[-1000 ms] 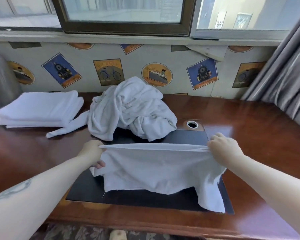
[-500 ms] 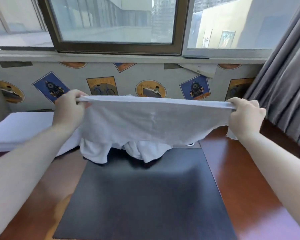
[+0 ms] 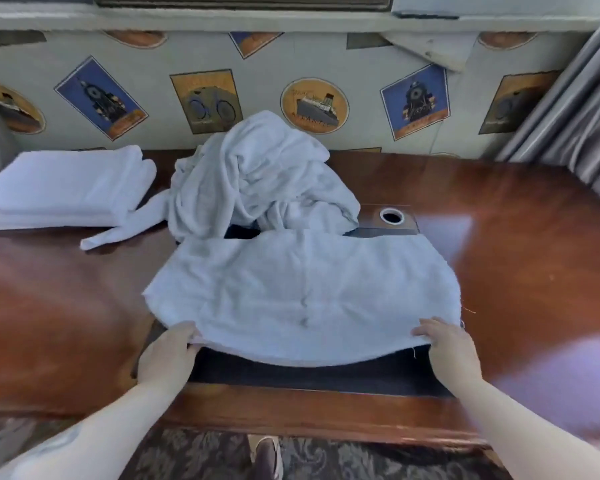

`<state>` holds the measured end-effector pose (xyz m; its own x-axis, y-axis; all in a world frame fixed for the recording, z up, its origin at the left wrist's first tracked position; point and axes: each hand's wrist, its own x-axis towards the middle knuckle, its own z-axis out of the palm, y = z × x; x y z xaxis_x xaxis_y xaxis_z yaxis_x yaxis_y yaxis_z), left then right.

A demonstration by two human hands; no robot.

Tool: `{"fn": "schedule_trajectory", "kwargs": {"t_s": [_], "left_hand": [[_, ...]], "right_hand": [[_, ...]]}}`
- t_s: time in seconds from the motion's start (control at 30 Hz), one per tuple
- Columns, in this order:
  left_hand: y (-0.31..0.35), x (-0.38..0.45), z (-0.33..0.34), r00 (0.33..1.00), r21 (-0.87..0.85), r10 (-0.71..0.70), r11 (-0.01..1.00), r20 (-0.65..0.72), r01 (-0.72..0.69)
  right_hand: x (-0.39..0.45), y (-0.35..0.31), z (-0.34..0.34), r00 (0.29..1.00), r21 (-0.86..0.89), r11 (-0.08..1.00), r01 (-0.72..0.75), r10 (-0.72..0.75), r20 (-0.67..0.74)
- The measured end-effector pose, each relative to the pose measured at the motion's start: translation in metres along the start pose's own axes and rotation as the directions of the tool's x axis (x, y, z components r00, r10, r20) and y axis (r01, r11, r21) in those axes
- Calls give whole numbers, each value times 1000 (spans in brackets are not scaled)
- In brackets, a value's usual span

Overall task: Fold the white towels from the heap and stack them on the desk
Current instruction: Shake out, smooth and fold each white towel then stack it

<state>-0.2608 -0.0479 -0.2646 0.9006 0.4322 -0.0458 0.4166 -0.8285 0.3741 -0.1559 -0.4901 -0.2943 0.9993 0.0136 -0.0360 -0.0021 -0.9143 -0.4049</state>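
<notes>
dark desk mat (image 3: 312, 377) mostly under the towel (image 3: 302, 299) (blurred forearms)

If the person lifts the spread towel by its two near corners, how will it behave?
The spread towel will probably hang limp and sag between the left hand and the right hand, since its near edge already bows. It looks thin, so likely light. Its frayed right edge may shed threads.

towel (image 3: 302, 292) before heap (image 3: 260, 178), stack (image 3: 63, 188) left, on desk (image 3: 516, 237)
</notes>
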Motion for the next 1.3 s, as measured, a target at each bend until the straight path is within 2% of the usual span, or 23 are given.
{"fn": "schedule_trajectory", "kwargs": {"t_s": [0.07, 0.13, 0.23, 0.3, 0.37, 0.43, 0.47, 0.5, 0.57, 0.67, 0.7, 0.77, 0.8, 0.83, 0.87, 0.93, 0.97, 1.03, 1.1, 1.17, 1.23, 1.3], "left_hand": [[-15, -14, 0, 992, 151, 120, 981, 37, -125], [-33, -26, -2, 966, 290, 254, 922, 44, -256], [-52, -37, -12, 904, 412, 420, 811, 83, -415], [-61, -39, -18, 883, 453, 454, 766, 122, -456], [-64, -41, -28, 869, 465, 458, 738, 187, -489], [-66, -43, -34, 815, 463, 503, 672, 288, -578], [-67, -43, -37, 787, 464, 523, 637, 327, -616], [-70, -42, -40, 783, 483, 508, 617, 358, -621], [-72, -38, -47, 836, 598, 377, 584, 399, -549], [-73, -31, -55, 895, 807, 59, 408, 443, -426], [-70, -29, -57, 917, 850, -78, 411, 392, -329], [-67, -27, -63, 938, 845, -236, 525, 255, -98], [-64, -25, -62, 941, 795, -263, 607, 213, -10], [-62, -22, -57, 955, 734, -230, 678, 188, 19], [-53, -19, -51, 971, 669, -170, 743, 171, 12], [-27, -14, -31, 988, 465, -49, 885, 148, -25], [-12, -12, -18, 987, 354, -24, 935, 157, -34], [14, -7, 7, 982, 216, -37, 976, 183, -3], [28, 2, 26, 970, 206, -126, 975, 208, 82], [26, 20, 35, 952, 202, -228, 961, 204, 186], [18, 40, 37, 932, 181, -298, 948, 204, 264], [11, 62, 36, 916, 157, -345, 935, 205, 318]], "right_hand": [[-20, 18, 5, 997, -14, 1000, -22, 23, 75], [-39, 32, 4, 995, -75, 996, 38, -30, 100], [-60, 50, -4, 976, -232, 951, 203, -217, -33], [-67, 62, -11, 945, -346, 907, 239, -300, -132], [-71, 65, -17, 951, -375, 903, 210, -278, -136], [-75, 64, -16, 962, -381, 908, 175, -240, -130], [-75, 60, -17, 978, -374, 920, 114, -171, -122], [-74, 55, -18, 990, -360, 932, 36, -83, -117], [-69, 46, -22, 997, -418, 906, -70, 55, -49], [-55, 27, -33, 978, -580, 813, -61, 165, 127], [-49, 20, -37, 959, -598, 798, -74, 223, 178], [-36, 1, -43, 890, -616, 783, -85, 337, 306], [-30, -9, -45, 847, -612, 786, -88, 382, 369], [-23, -19, -44, 829, -589, 803, -89, 388, 403], [-17, -31, -41, 849, -529, 846, -73, 331, 412], [-9, -57, -23, 931, -268, 963, -1, 99, 351], [-9, -72, -10, 944, -163, 985, 60, -3, 331], [-8, -98, 18, 935, -131, 980, 148, -96, 341], [0, -112, 45, 940, -205, 975, 85, -10, 341], [20, -112, 56, 945, -262, 962, -77, 155, 290], [44, -102, 56, 915, -268, 925, -268, 332, 228], [62, -90, 52, 874, -254, 885, -391, 444, 200]]}}
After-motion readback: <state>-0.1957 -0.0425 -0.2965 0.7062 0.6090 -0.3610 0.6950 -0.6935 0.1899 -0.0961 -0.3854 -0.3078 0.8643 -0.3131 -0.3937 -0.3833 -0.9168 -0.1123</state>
